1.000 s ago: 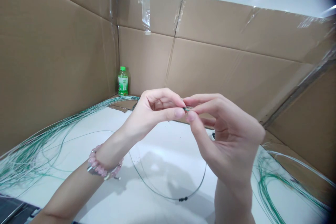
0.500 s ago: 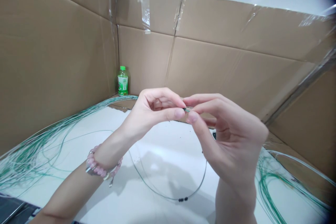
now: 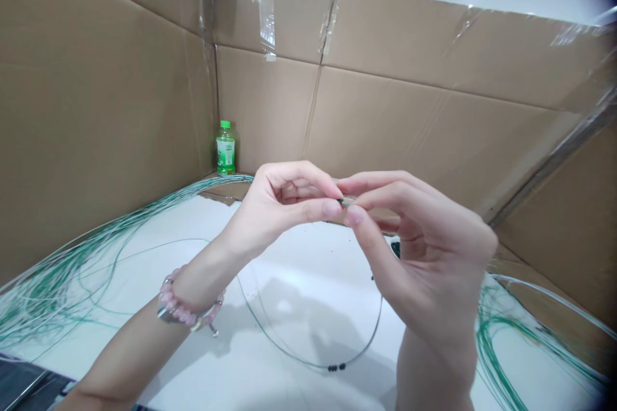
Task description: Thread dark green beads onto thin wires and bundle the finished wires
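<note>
In the middle of the head view, my left hand [image 3: 284, 199] pinches a small black piece [image 3: 340, 201] between thumb and forefinger; it looks like a bead, but fingertips cover most of it. My right hand [image 3: 419, 244] is closed in a pinch on a thin green wire [image 3: 346, 204] right beside that piece. The fingertips of both hands almost touch. Below them a thin wire loop [image 3: 294, 358] curves across the white tabletop, with several black beads [image 3: 337, 367] on its lowest part. Its upper ends pass out of sight behind my hands.
A bundle of green and white wires [image 3: 110, 225] lies along the left side, and more green wires [image 3: 496, 340] coil at the right. A green bottle [image 3: 225, 149] stands in the back corner. Cardboard walls [image 3: 409, 96] enclose the table. Small black items [image 3: 396, 248] show behind my right hand.
My right hand has shifted very slightly to the right, and the wire loop's right side with it. The left hand keeps its pinch almost unmoved.
</note>
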Demonstrator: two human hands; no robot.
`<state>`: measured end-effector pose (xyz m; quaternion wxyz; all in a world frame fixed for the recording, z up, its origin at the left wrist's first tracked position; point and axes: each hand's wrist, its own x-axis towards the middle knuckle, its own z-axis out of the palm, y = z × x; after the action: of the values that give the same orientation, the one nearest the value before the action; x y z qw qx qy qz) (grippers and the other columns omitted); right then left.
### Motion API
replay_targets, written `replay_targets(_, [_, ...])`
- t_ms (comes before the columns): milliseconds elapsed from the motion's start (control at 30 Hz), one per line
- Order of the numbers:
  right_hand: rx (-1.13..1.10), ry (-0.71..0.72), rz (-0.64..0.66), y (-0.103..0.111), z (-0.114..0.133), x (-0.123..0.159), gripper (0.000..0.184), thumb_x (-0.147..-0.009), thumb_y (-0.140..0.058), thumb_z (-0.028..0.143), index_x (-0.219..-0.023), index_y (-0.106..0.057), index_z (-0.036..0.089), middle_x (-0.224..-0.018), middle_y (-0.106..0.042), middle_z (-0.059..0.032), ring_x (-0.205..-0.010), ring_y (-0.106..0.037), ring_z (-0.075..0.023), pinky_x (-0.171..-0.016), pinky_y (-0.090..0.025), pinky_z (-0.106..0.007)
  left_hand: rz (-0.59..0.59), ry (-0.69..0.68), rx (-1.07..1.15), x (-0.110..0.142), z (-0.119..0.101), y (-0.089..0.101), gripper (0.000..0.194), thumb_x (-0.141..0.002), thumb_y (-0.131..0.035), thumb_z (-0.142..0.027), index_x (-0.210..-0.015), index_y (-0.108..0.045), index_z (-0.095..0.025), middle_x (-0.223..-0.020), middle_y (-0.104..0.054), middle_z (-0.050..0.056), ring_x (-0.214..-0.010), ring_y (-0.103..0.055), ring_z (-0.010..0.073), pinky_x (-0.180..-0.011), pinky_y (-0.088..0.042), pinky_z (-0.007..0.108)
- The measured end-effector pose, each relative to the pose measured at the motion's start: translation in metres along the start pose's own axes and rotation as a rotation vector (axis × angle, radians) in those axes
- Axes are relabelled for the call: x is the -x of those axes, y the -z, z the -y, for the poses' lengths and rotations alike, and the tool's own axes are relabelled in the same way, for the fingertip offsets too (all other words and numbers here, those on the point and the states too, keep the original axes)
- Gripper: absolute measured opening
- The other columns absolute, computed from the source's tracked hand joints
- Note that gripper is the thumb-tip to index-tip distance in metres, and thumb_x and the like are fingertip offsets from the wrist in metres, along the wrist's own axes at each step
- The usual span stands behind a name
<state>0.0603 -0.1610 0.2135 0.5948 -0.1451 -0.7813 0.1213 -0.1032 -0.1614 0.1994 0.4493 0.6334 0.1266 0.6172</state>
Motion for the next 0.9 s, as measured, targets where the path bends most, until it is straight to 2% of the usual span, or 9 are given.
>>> replay_targets(300, [-0.062, -0.067, 0.045, 0.0044, -0.0012, -0.0002, 0.014, -0.081, -0.062, 0.005, -0.076, -0.066, 0.018, -0.09, -0.069, -0.0009, -0.083, -0.066, -0.0114, -0.056, -0.057, -0.017, 0.01, -0.001, -0.01, -0.0011, 0.0008, -0.0012, 0.019, -0.081, -0.069, -0.004, -0.084, -0.075, -0.022, -0.081, -0.075, -0.006, -0.079, -0.072, 0.0058, -0.072, -0.058, 0.01])
replay_targets(633, [-0.045, -0.053, 0.028, 0.0051, 0.0001, 0.0002, 0.017, -0.081, -0.063, 0.005, -0.076, -0.067, 0.021, -0.089, -0.07, -0.0015, -0.079, -0.066, -0.0136, -0.051, -0.055, -0.02, -0.017, -0.02, -0.069, -0.0002, -0.0001, -0.0013, 0.016, -0.079, -0.071, -0.005, -0.082, -0.074, -0.021, -0.08, -0.075, -0.002, -0.078, -0.072, 0.0094, -0.067, -0.059, 0.013])
replay_targets(900, [-0.086, -0.053, 0.005, 0.0031, 0.0009, -0.0005, 0.017, -0.08, -0.062, 0.003, -0.073, -0.066, 0.018, -0.089, -0.069, -0.0015, -0.078, -0.064, -0.0114, -0.059, -0.057, -0.02, -0.031, -0.085, -0.177, 0.0017, -0.0025, -0.0056, 0.013, -0.079, -0.072, -0.007, -0.083, -0.073, -0.02, -0.081, -0.075, -0.001, -0.078, -0.072, 0.0099, -0.065, -0.058, 0.013])
